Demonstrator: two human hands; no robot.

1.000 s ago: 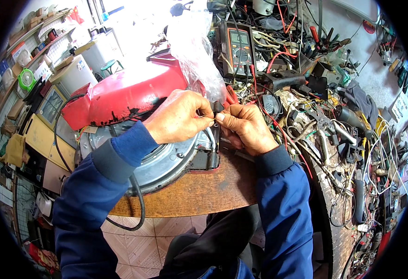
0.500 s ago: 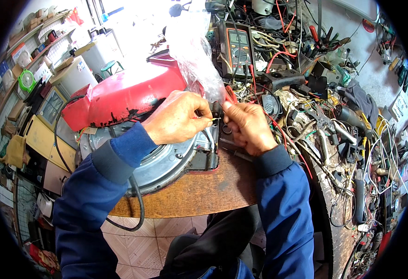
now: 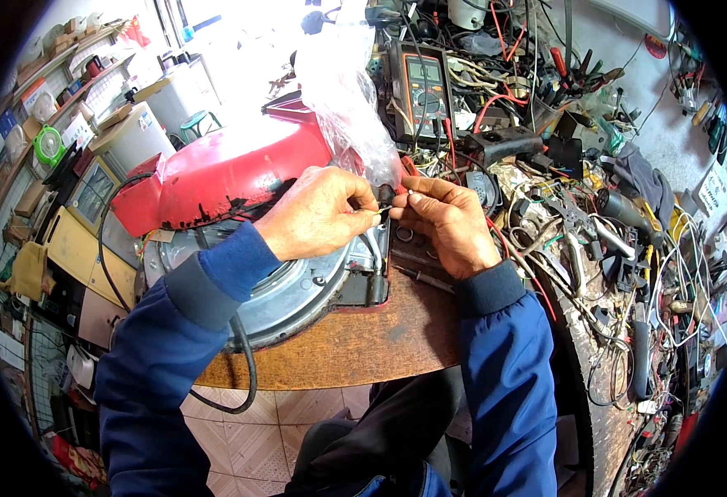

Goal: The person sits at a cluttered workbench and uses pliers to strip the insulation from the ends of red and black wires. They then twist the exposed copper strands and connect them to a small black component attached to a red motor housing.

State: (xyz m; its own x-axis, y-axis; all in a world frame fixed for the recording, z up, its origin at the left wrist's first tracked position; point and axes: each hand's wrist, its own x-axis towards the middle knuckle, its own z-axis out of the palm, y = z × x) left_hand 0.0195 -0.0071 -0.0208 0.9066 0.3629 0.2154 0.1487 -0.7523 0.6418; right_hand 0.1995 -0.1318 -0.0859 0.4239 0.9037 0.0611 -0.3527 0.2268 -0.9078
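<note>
Fan (image 3: 48, 144), green, on the left between nine and ten o'clock. Red cover (image 3: 223, 170) at ten, dark smears along its lower edge. Round metal base (image 3: 301, 290) below it, on the brown bench (image 3: 363, 344). Left hand (image 3: 310, 217) over the base; grip pinching a thin wire (image 3: 385, 209), its tip just off centre toward one. Clear bag (image 3: 343, 99) at twelve, meter (image 3: 426, 91) near one. Right hand (image 3: 454, 228) beside the wire tip, thumb near forefinger; cannot tell whether its grip holds anything. Tangled cables and tools (image 3: 579, 248) at three.
</note>
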